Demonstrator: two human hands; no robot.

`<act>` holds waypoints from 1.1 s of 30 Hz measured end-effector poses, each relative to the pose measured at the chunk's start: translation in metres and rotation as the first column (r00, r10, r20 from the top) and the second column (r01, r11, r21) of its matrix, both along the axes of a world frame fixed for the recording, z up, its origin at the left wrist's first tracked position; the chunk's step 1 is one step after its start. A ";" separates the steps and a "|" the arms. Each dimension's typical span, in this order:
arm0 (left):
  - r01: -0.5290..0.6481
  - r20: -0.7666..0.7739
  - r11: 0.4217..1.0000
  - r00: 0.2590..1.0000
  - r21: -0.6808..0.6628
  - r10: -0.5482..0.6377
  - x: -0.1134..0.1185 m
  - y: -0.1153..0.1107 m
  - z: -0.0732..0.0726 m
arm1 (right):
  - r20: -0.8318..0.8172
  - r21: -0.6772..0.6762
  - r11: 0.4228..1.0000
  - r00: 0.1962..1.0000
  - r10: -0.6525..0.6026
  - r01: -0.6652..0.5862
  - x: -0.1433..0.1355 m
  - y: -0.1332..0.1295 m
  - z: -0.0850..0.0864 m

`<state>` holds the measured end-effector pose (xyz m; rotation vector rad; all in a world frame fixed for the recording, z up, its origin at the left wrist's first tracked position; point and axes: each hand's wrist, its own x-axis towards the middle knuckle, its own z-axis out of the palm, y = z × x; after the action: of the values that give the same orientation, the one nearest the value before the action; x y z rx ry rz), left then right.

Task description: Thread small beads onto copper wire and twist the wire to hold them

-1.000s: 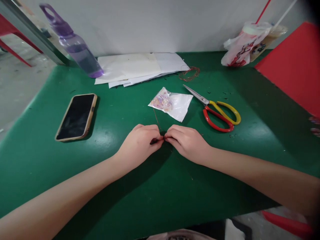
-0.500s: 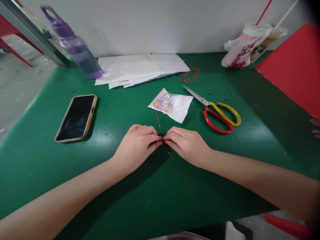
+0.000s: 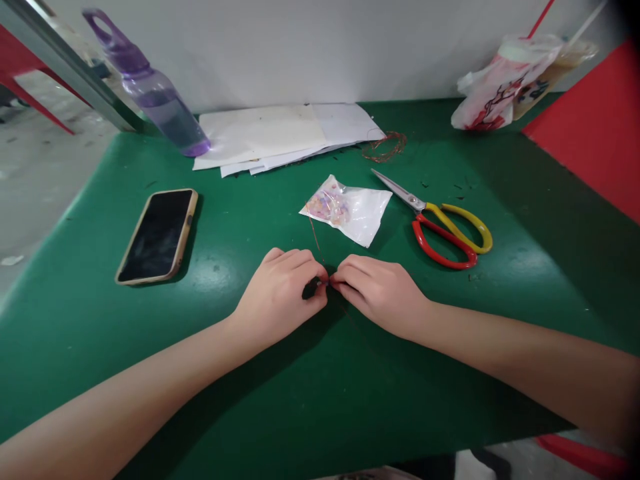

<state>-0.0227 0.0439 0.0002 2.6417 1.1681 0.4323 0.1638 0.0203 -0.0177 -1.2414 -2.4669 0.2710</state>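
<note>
My left hand (image 3: 285, 287) and my right hand (image 3: 377, 290) meet fingertip to fingertip above the green table. Both are closed in a pinch on a thin copper wire (image 3: 314, 232). One end of the wire runs up toward a small white packet (image 3: 367, 210) with colourful beads (image 3: 327, 203) showing through its clear part. The other end trails faintly below my fingers. Whatever sits on the wire between the fingertips is too small to make out. To the right of the packet lie scissors (image 3: 433, 217) with one red and one yellow handle, blades slightly apart.
A phone (image 3: 157, 235) lies at left on the green table (image 3: 300, 400). Behind stand a purple water bottle (image 3: 163, 110), stacked white papers (image 3: 280, 133) and a coil of copper wire (image 3: 387, 147). Bagged drink cups (image 3: 505, 87) with straws are at back right, near a red panel (image 3: 600, 127).
The left thumb and forefinger have bowed apart into a rounder loop, their tips still at the wire. The view has shifted slightly; the objects on the table lie as before.
</note>
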 end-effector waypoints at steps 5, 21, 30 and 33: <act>-0.009 -0.021 1.000 1.000 0.012 0.009 0.003 0.000 0.000 | 0.000 0.002 1.000 1.000 -0.002 0.002 0.000 0.000 0.000; 0.010 -0.004 1.000 1.000 -0.027 -0.010 0.000 0.003 0.001 | -0.045 -0.059 0.998 0.999 -0.020 0.017 0.000 -0.001 0.001; 0.006 -0.002 0.997 1.000 -0.075 -0.006 -0.002 0.003 0.001 | 0.000 0.005 0.999 0.999 -0.049 0.049 -0.002 -0.003 -0.002; 0.014 0.027 0.996 1.000 -0.094 -0.011 -0.003 0.003 0.000 | -0.026 -0.023 1.000 1.000 -0.008 0.008 -0.001 0.000 -0.003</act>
<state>-0.0252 0.0471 0.0000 2.5543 1.1346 0.3984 0.1632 0.0203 -0.0207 -1.2492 -2.4432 0.3122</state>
